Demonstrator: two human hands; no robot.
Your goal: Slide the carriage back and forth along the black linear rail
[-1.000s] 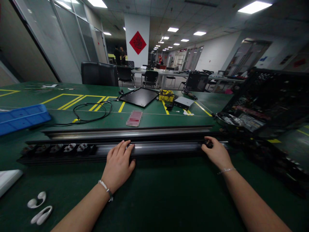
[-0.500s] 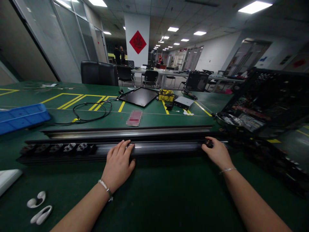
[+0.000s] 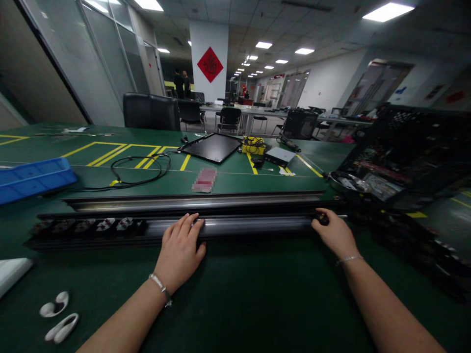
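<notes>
A long black power strip housing (image 3: 257,223) lies crosswise in front of me, its inside a shiny grey channel. Several socket modules (image 3: 105,224) sit in its left end. My left hand (image 3: 182,250) spans the housing near the middle, fingers over the far rim and thumb at the near side, gripping it. At the right end, my right hand (image 3: 336,234) is closed around the dark handle of what looks like a screwdriver (image 3: 323,219); a thin metal shaft points right from it. Its tip is lost in the dark. Behind lies a second long metal channel (image 3: 198,202).
A blue bin (image 3: 37,179) and a looped black cable (image 3: 142,169) are at left. White earbuds (image 3: 62,327) lie front left. Farther back are a black panel (image 3: 213,147), a yellow block (image 3: 253,144) and a grey box (image 3: 280,156). An open computer case (image 3: 408,152) stands at right.
My right hand has shifted slightly to the right along with the screwdriver. My left hand and the housing stay where they were.
</notes>
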